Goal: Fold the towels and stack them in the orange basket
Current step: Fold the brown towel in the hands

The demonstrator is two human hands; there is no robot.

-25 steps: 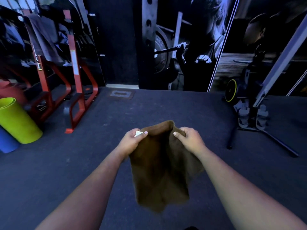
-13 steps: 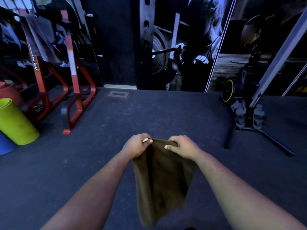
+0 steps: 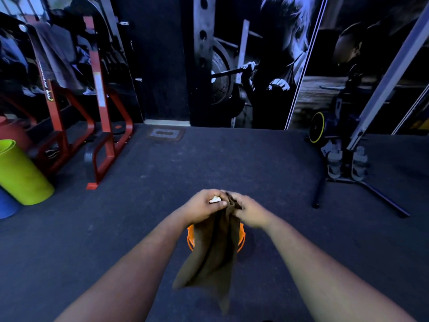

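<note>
A brown towel [image 3: 214,256] hangs folded in half from both my hands over the dark gym floor. My left hand [image 3: 204,206] pinches its top corner, where a small white label shows. My right hand [image 3: 249,212] grips the other top corner, and the two hands touch each other. Behind the hanging towel, the orange basket [image 3: 241,235] stands on the floor; only slivers of its rim show on either side of the cloth, and its inside is hidden.
A red steel rack [image 3: 102,126] with draped cloths stands at the left, with a lime green roll [image 3: 21,173] and a blue roll [image 3: 7,205] beside it. An exercise machine [image 3: 343,159] with long floor legs stands at the right. A printed wall closes the back.
My hands have come together, bringing the towel's two top corners to meet, so the towel now hangs doubled and narrower. The view has tilted down and the orange basket now shows behind it.
</note>
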